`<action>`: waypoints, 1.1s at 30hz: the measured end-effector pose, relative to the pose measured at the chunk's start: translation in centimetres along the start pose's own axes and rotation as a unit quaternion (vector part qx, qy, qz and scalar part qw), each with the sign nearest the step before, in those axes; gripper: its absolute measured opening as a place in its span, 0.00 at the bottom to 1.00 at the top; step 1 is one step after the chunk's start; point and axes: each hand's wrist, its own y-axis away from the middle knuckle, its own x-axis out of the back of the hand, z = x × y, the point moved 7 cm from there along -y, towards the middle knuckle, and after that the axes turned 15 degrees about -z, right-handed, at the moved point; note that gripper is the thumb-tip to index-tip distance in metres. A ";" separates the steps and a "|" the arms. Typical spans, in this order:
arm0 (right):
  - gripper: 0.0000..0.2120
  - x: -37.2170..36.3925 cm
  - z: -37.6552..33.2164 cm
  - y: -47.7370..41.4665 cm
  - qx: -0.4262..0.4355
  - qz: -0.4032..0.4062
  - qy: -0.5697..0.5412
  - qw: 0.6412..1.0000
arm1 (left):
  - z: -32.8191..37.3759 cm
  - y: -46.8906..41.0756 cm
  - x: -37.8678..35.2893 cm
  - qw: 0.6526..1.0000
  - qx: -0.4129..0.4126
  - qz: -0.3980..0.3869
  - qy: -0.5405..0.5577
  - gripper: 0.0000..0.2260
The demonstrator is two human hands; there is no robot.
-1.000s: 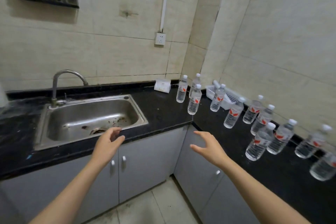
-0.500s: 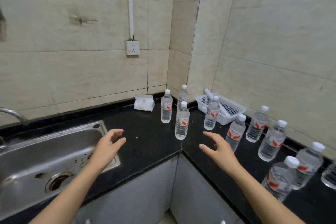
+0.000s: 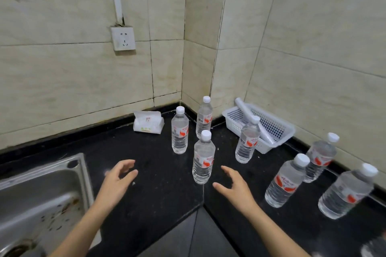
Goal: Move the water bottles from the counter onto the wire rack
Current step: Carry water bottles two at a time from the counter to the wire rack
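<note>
Several clear water bottles with white caps and red labels stand upright on the black counter (image 3: 150,173). The nearest bottle (image 3: 203,158) stands close to the counter's inner corner, between my two hands. My left hand (image 3: 117,181) hovers open to its left, fingers spread and empty. My right hand (image 3: 235,188) hovers open just right of it, apart from the bottle. Behind it stand two more bottles (image 3: 179,131) (image 3: 204,119), and another bottle (image 3: 247,140) stands in front of the basket. Three bottles (image 3: 286,181) (image 3: 320,156) (image 3: 346,192) line the right side. No wire rack is in view.
A white plastic basket (image 3: 277,129) holding a white roll sits against the right wall. A pack of tissues (image 3: 148,124) lies by the back wall under a wall socket (image 3: 123,38). The steel sink (image 3: 31,204) fills the lower left.
My view has closed in on the counter corner and tilted down. Both hands have moved forward over the counter, nearer the closest bottle, staying open.
</note>
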 end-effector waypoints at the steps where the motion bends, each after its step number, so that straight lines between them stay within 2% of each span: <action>1: 0.32 0.1 0.3 -1.5 -0.009 -0.001 -0.004 1.000 | -0.5 -1.8 -0.2 1.000 0.008 0.000 0.006 0.10; 7: 0.46 0.3 1.0 -9.2 -0.038 -0.009 -0.066 0.997 | -2.3 -13.1 -2.6 0.998 0.049 -0.027 0.031 0.16; 14: 0.51 -0.7 0.8 -13.9 -0.006 -0.048 -0.130 0.990 | -2.7 -20.3 -7.1 0.996 0.054 -0.063 0.027 0.38; 16: 0.46 -1.0 0.2 -14.7 0.001 -0.075 -0.137 0.988 | -2.7 -21.5 -8.0 0.996 0.045 -0.068 0.018 0.43; 19: 0.34 -0.9 0.1 -15.8 -0.006 -0.071 -0.143 0.987 | -2.2 -23.3 -8.8 0.997 0.035 -0.067 0.015 0.47; 23: 0.32 -0.6 0.7 -16.3 -0.016 -0.037 -0.174 0.984 | -1.2 -25.9 -9.5 0.997 0.019 -0.063 0.025 0.47; 28: 0.32 -0.7 0.9 -15.8 -0.023 -0.006 -0.206 0.978 | -1.0 -26.3 -10.2 0.997 0.020 -0.046 0.051 0.32; 33: 0.30 -1.2 -0.1 -15.5 -0.020 -0.013 -0.176 0.984 | -1.3 -25.3 -9.7 0.996 0.016 -0.072 0.047 0.34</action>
